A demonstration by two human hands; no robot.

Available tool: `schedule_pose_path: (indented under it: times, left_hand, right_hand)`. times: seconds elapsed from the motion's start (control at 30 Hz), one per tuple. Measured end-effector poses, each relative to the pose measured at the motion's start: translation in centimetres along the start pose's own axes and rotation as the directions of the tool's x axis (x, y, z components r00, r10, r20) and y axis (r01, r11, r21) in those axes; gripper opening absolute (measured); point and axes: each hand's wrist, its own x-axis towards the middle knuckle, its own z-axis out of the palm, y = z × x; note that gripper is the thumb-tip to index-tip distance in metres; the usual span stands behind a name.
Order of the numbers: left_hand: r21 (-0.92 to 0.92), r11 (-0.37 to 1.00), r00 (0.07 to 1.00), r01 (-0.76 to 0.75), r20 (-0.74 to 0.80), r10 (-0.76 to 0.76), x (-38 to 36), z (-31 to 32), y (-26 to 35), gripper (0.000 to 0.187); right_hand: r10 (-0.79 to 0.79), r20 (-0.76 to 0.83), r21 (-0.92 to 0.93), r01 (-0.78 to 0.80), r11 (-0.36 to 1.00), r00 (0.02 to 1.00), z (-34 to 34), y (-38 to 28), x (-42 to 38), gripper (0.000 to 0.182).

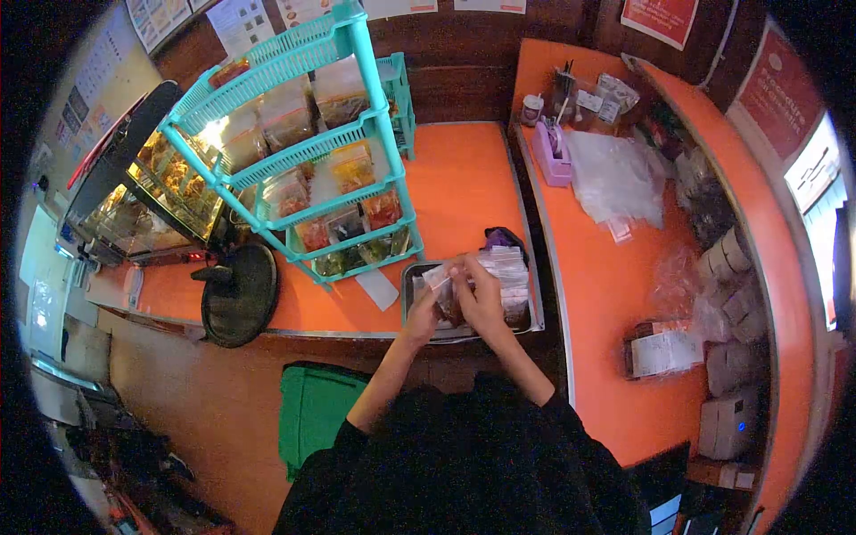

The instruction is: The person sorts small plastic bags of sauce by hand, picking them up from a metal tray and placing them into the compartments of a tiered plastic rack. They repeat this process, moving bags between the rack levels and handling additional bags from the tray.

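Note:
My left hand (423, 316) and my right hand (481, 301) are close together over a metal tray (538, 314) on the orange counter. Between them is a small clear plastic bag (437, 277), pinched by the fingers of both. What is inside the bag is mostly covered by my hands. More clear bags (510, 275) with dark reddish-brown contents stand packed in a row in the tray, to the right of my right hand. A dark purple bundle (505, 238) lies behind the tray.
A turquoise tiered rack (314, 256) full of bagged food stands left of the tray. Further left are a round black lid (239, 294) and a lit glass display case (178, 183). The right counter holds a purple tape dispenser (553, 159) and plastic bags (615, 174). A green bin (312, 410) is below.

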Motion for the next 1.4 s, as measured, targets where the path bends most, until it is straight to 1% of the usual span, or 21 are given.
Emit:
schedule_pose_path:
  times: [0.07, 0.1, 0.17, 0.2, 0.27, 0.3, 0.37, 0.4, 0.47, 0.5, 0.57, 0.6, 0.63, 0.67, 0.7, 0.77, 0.87, 0.97, 1.1, 1.27, 1.4]
  left_hand:
    - [0.161, 0.985, 0.998, -0.068, 0.008, 0.068, -0.6, 0.6, 0.2, 0.047]
    - [0.159, 0.985, 0.998, -0.068, 0.007, 0.068, -0.9, 1.1, 0.6, 0.047]
    - [-0.034, 0.996, 0.996, 0.081, -0.045, -0.082, -1.3, 2.0, 1.1, 0.047]
    - [-0.035, 0.996, 0.995, 0.082, -0.045, -0.084, -1.2, 1.8, 0.5, 0.047]
    - [-0.04, 0.998, 0.998, -0.05, -0.044, 0.048, -1.0, 1.4, -0.5, 0.044]
    - [-0.041, 0.998, 0.998, -0.049, -0.044, 0.048, -1.1, 1.4, -0.6, 0.044]
    - [0.408, 0.909, 0.987, -0.086, -0.092, 0.134, -1.2, 1.5, -0.8, 0.042]
    - [0.407, 0.91, 0.987, -0.083, -0.092, 0.131, -1.0, 1.1, -1.3, 0.042]
    - [0.132, 0.985, 0.986, -0.113, -0.104, 0.127, 0.0, -0.4, -2.2, 0.041]
    - [0.031, 1.0, 0.999, -0.003, -0.045, 0.005, -0.2, -1.2, -1.1, 0.043]
    - [-0.018, 0.998, 0.996, -0.058, -0.073, 0.057, -0.3, -1.2, 1.1, 0.045]
    - [-0.062, 0.991, 0.989, -0.116, -0.098, 0.11, -0.4, -0.5, 2.6, 0.046]
    - [-0.026, 0.984, 0.978, -0.177, -0.114, 0.173, -0.4, -0.1, 3.7, 0.049]
    - [-0.026, 0.983, 0.978, -0.179, -0.113, 0.175, -0.4, -0.3, 4.0, 0.049]
    - [-0.028, 0.98, 0.973, -0.198, -0.123, 0.194, -0.4, -0.5, 4.3, 0.049]
    - [-0.031, 0.975, 0.968, -0.219, -0.134, 0.213, -0.3, -0.8, 4.3, 0.05]
    - [-0.028, 0.977, 0.97, -0.209, -0.134, 0.204, -0.5, -1.4, 3.3, 0.05]
    - [-0.059, 0.981, 0.972, -0.183, -0.161, 0.172, -0.6, -0.6, 2.7, 0.049]
    - [-0.069, 0.984, 0.973, -0.163, -0.174, 0.149, -0.3, -1.8, 1.3, 0.05]
    - [-0.012, 0.983, 0.973, -0.183, -0.143, 0.179, -0.6, -1.4, 1.3, 0.053]
    - [-0.028, 0.986, 0.972, -0.163, -0.179, 0.155, -0.8, -2.3, 0.6, 0.055]
  right_hand:
    - [-0.065, -0.079, -0.021, 0.064, 0.998, 0.995, 0.2, -0.2, -0.2, 0.01]
    - [-0.065, -0.077, -0.022, 0.063, 0.998, 0.995, 0.1, -0.3, -0.2, 0.01]
    - [0.002, -0.05, -0.108, -0.007, 0.994, 0.999, -0.2, -0.8, -0.5, 0.012]
    - [0.003, -0.05, -0.109, -0.009, 0.994, 0.999, -0.3, -0.9, -0.5, 0.012]
    - [0.022, -0.053, -0.13, -0.029, 0.991, 0.998, -0.3, -1.1, -0.6, 0.012]
    - [0.023, -0.053, -0.13, -0.03, 0.991, 0.998, -0.1, -0.9, -0.7, 0.012]
    - [-0.059, -0.12, -0.159, 0.039, 0.987, 0.991, 0.3, -0.4, -0.9, 0.012]
    - [-0.056, -0.121, -0.16, 0.036, 0.987, 0.991, 0.2, -0.2, -1.0, 0.012]
    - [0.035, -0.088, -0.204, -0.053, 0.977, 0.995, -0.6, 0.2, -1.0, 0.015]
    - [0.038, -0.087, -0.205, -0.055, 0.977, 0.996, -1.4, 0.9, -0.7, 0.015]
    - [-0.084, -0.13, -0.448, 0.017, 0.894, 0.988, -3.8, 4.0, 0.0, 0.022]
    - [-0.086, -0.128, -0.449, 0.02, 0.893, 0.988, -5.0, 6.1, -0.5, 0.022]
    - [-0.023, 0.103, -0.584, 0.08, 0.808, 0.994, -6.1, 8.6, -1.4, 0.027]
    - [0.076, 0.315, -0.687, 0.172, 0.706, 0.946, -6.3, 10.4, -2.3, 0.032]
    - [0.072, 0.313, -0.687, 0.174, 0.705, 0.947, -6.0, 11.3, -3.3, 0.032]
    - [-0.044, 0.27, -0.775, 0.244, 0.583, 0.962, -5.5, 12.8, -5.3, 0.038]
    - [0.005, 0.174, -0.786, 0.136, 0.603, 0.985, -4.6, 14.7, -6.4, 0.039]
    - [0.0, 0.121, -0.788, 0.096, 0.608, 0.993, -4.5, 15.0, -6.5, 0.04]
    - [-0.02, 0.116, -0.811, 0.106, 0.576, 0.993, -5.1, 15.5, -6.2, 0.038]
    - [-0.009, 0.073, -0.754, 0.061, 0.654, 0.997, -4.9, 16.0, -5.8, 0.035]
    - [-0.03, 0.108, -0.744, 0.101, 0.661, 0.994, -5.2, 14.6, -6.2, 0.034]
